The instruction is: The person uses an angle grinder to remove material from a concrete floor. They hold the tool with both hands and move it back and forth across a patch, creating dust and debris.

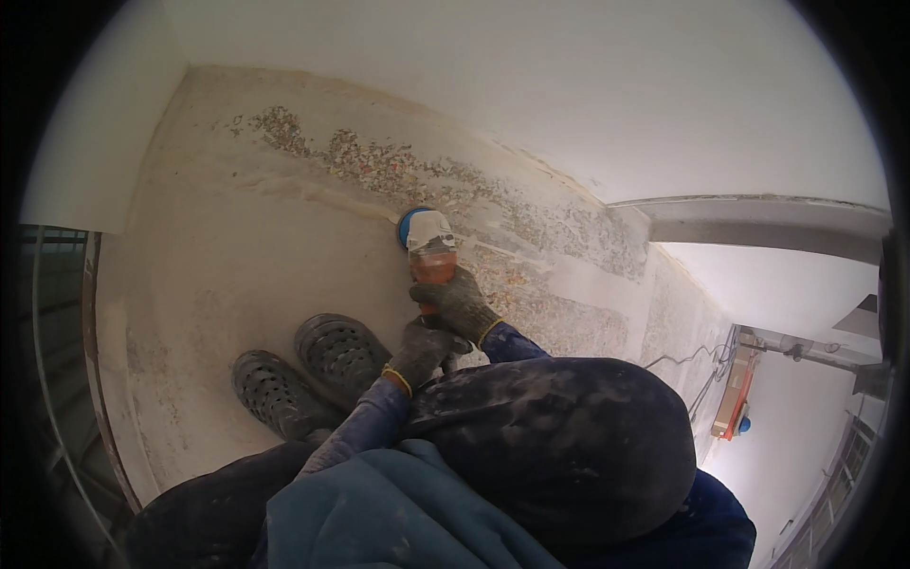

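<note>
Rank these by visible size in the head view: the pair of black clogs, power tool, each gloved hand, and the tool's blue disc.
1. Pair of black clogs.
2. Power tool, right gloved hand and left gloved hand: too alike to rank.
3. Blue disc, only partly visible.

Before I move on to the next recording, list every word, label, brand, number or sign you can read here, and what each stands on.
None can be read.
Orange-and-white power tool: no legible lettering.
Dark clogs: no legible marking.
Brown-and-orange object at far right: too small to tell whether it bears any print.
</note>
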A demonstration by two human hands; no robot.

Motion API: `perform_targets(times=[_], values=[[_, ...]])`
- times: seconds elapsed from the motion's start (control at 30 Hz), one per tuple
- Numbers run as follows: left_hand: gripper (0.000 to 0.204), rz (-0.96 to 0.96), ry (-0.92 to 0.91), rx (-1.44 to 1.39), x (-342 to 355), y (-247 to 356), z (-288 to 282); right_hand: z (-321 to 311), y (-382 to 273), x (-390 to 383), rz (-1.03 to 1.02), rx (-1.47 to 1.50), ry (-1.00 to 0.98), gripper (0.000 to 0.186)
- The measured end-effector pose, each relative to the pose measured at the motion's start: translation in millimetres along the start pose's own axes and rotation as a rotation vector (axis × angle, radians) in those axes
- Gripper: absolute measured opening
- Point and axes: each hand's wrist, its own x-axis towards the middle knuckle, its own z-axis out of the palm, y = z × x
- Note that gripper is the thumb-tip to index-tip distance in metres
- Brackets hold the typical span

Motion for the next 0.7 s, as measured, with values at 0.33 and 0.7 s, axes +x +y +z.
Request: perform_targets(times=[0.33,0.7], values=[[0.032,-0.078,-0.037,0.166,-1.5,3.0,3.9,2.7,13.6,-9.9,0.365,0.578,0.098,0.048],[0.029,0.064,0.048,0.299,0.3,4.0,2.6,-1.7,3.3,-5.2,0.255,0.359,0.016,0.053]])
